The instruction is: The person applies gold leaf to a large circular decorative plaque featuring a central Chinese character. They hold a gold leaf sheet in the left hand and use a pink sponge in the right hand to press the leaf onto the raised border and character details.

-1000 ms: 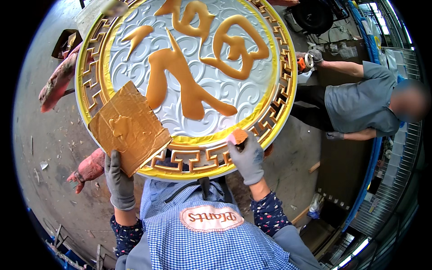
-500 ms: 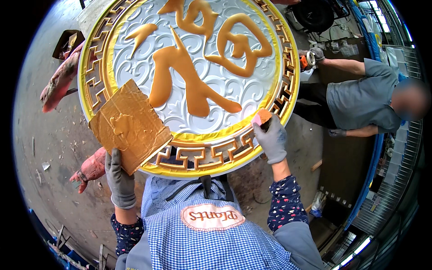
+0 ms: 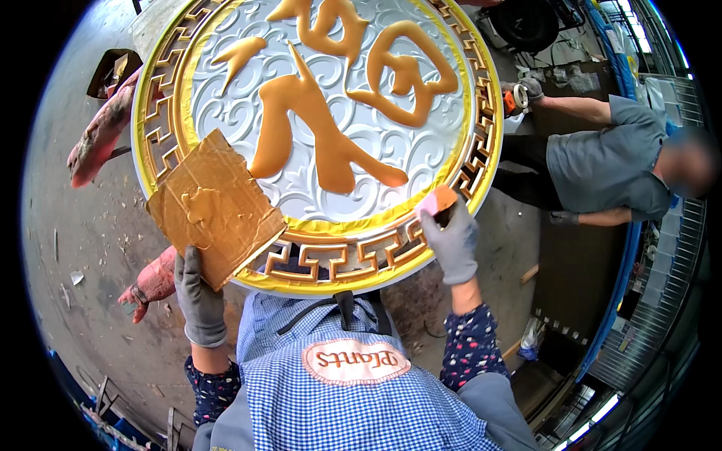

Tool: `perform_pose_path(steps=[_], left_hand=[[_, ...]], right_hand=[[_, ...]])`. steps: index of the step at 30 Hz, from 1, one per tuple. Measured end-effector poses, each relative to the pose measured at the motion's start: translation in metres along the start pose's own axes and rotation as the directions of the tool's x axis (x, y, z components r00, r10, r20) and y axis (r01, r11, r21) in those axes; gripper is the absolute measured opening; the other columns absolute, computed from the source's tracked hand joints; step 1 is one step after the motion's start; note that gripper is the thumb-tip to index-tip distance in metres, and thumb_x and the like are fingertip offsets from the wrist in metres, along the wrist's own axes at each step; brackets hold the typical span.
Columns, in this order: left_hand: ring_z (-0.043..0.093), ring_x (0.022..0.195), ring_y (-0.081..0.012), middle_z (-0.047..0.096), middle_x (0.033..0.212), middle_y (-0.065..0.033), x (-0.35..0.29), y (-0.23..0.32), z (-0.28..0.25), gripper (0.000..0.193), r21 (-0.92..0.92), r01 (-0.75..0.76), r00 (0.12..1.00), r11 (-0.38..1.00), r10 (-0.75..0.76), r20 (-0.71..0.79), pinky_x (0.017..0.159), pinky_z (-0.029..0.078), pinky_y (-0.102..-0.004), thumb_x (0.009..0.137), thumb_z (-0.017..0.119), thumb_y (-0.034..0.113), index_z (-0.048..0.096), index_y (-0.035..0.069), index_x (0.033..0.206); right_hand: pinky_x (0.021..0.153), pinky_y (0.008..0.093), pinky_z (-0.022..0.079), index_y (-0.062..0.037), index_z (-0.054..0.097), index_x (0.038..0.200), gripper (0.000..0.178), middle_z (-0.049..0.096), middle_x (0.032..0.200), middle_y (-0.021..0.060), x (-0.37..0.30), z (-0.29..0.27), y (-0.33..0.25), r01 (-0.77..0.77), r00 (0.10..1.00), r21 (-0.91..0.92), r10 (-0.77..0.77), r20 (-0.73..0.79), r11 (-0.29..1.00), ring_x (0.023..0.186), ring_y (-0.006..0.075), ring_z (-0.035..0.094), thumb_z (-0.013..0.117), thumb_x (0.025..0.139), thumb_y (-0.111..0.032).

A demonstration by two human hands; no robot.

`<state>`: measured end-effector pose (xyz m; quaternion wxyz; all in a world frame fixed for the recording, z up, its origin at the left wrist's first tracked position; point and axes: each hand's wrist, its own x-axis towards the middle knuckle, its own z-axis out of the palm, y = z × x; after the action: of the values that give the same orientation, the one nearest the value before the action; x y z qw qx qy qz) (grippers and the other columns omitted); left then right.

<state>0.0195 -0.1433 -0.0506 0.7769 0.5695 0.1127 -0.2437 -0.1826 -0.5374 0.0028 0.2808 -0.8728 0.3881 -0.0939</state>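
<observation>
Right hand (image 3: pixel 453 244) presses sponge (image 3: pixel 438 201) — probably — on gold rim (image 3: pixel 481 161).

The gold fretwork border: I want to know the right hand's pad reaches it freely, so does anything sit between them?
Nothing visible does. The right hand presses its orange pad straight onto the gold fretwork border of the round panel. The cardboard sheet held by the left hand covers the opposite, lower-left stretch only.

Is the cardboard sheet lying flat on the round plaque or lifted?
Lifted: the left hand grips the cardboard sheet by its lower edge, overlapping the plaque rim.
</observation>
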Motion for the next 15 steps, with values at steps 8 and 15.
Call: perform_pose_path(steps=[8,15], left_hand=[[0.062,0.127,-0.0175,0.063,0.140,-0.0084,-0.001,0.003,-0.003,0.048,0.005,-0.019,1.000,1.000,0.019,0.002,0.105,0.053,-0.0336,0.111,0.057,0.032,0.053,0.000,0.147],[0.062,0.127,-0.0172,0.063,0.140,-0.0083,-0.004,0.002,-0.006,0.047,0.019,-0.025,1.000,1.000,0.026,-0.010,0.104,0.054,-0.0334,0.111,0.058,0.033,0.055,0.000,0.145]], right_hand=[[0.079,0.0479,0.058,-0.0004,0.064,0.117,0.042,0.070,0.102,0.0219,-0.006,0.012,0.002,0.078,0.996,-0.222,-0.069,0.048,0.972,0.091,0.0407,0.072,0.080,0.087,-0.025],[0.077,0.0479,0.058,0.0004,0.064,0.114,0.043,0.070,0.101,0.0209,-0.038,0.037,-0.037,0.189,0.980,-0.134,-0.177,0.094,0.973,0.089,0.0408,0.072,0.080,0.087,-0.028]])
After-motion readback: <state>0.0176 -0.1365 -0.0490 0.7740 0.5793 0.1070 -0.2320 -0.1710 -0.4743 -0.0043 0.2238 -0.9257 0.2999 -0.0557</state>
